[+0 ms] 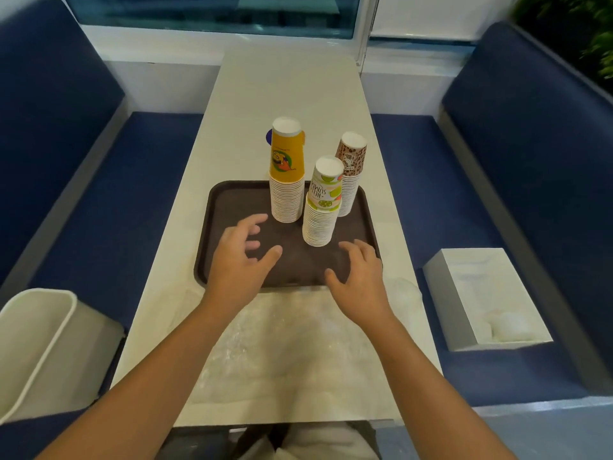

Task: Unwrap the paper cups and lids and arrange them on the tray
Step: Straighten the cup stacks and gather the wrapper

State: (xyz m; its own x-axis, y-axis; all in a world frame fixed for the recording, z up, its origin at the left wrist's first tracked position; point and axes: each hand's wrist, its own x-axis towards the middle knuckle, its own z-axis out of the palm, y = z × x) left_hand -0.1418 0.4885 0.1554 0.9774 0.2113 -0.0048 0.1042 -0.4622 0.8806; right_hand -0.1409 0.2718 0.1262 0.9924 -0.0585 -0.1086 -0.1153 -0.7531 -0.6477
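- Head view: three cup stacks (320, 224) stand inverted on the tray (225, 200).
- Left hand (243, 257) and right hand (360, 272) hover over its near half, spread, empty.
- Judgement: withdraw gently; tall stacks probably tip easily.

Tray (232, 200): dark brown plastic, matt, finely textured. Yellow cup stack (287, 180), lime cup stack (322, 207), leopard-print cup stack (350, 174): paper, printed top cups smooth, faint sheen. Bench (288, 94): white, smooth, low gloss (laminate or stone, cannot tell). Clear wrap (282, 343): thin plastic film, crinkled, shiny. Seats (99, 194): blue upholstery, matt.
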